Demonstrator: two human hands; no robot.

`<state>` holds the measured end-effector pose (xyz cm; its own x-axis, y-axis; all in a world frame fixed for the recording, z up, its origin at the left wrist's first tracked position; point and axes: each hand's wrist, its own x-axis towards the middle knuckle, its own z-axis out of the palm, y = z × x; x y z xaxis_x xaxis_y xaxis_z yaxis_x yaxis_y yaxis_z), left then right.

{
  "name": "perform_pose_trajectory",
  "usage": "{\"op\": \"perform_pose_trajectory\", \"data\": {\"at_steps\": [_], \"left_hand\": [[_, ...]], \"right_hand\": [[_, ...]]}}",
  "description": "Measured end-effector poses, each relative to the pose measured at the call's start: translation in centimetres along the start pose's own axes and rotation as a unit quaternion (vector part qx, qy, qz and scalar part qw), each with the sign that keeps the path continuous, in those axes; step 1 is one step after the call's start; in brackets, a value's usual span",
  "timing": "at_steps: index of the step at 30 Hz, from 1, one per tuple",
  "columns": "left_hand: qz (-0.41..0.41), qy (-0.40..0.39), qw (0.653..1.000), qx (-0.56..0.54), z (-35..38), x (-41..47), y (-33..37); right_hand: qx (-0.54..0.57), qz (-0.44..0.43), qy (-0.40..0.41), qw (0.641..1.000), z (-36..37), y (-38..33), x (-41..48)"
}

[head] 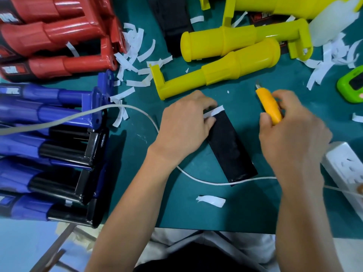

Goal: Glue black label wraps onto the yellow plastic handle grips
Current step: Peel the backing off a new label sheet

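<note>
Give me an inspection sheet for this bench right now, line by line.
Surface: green mat, partly covered.
Job's things: black label flat on the mat; yellow grips beyond it, no wrap seen on them.
Clutter: paper scraps scattered; red grips and blue grips stacked at left; green device at right.
Hands: left hand pinches the white strip at the label's far end; right hand grips an orange knife.
Cables: white cable crosses the label's near end; power strip at right.
Surroundings: nothing seen.

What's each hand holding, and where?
Left hand pinches the white strip at the black label wrap's far end. Right hand grips the orange knife by its rear body.
</note>
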<state>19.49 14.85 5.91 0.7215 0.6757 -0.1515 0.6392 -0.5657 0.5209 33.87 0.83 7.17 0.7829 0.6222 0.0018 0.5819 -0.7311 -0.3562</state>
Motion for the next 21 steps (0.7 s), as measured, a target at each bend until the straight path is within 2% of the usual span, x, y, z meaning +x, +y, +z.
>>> {"op": "perform_pose_trajectory", "data": {"at_steps": [3, 6, 8, 10, 14, 17, 21], "left_hand": [[0.008, 0.018, 1.0, 0.017, 0.5, 0.0, 0.0], [0.0, 0.031, 1.0, 0.003, 0.7, 0.3, 0.1], [-0.042, 0.03, 0.997, -0.056, 0.9, 0.5, 0.4], [-0.086, 0.005, 0.985, -0.152, 1.0, 0.6, 0.4], [-0.091, -0.042, 0.938, -0.331, 0.7, 0.6, 0.1], [-0.08, -0.043, 0.926, -0.365, 0.6, 0.4, 0.0], [-0.086, -0.033, 0.928, -0.362, 0.6, 0.3, 0.1]], "right_hand": [[0.001, -0.035, 0.034, 0.999, 1.0, 0.4, 0.1], [0.119, -0.08, 0.035, 0.989, 1.9, -0.4, -0.3], [0.188, -0.094, -0.001, 0.978, 2.7, -1.0, -0.5], [0.243, -0.07, -0.026, 0.967, 3.3, -1.3, -0.6], [0.322, -0.047, -0.022, 0.945, 3.6, -1.1, -0.8], [0.347, -0.043, -0.01, 0.937, 3.8, -1.0, -1.2], [0.331, -0.065, 0.016, 0.941, 4.1, -1.1, -1.4]]}}
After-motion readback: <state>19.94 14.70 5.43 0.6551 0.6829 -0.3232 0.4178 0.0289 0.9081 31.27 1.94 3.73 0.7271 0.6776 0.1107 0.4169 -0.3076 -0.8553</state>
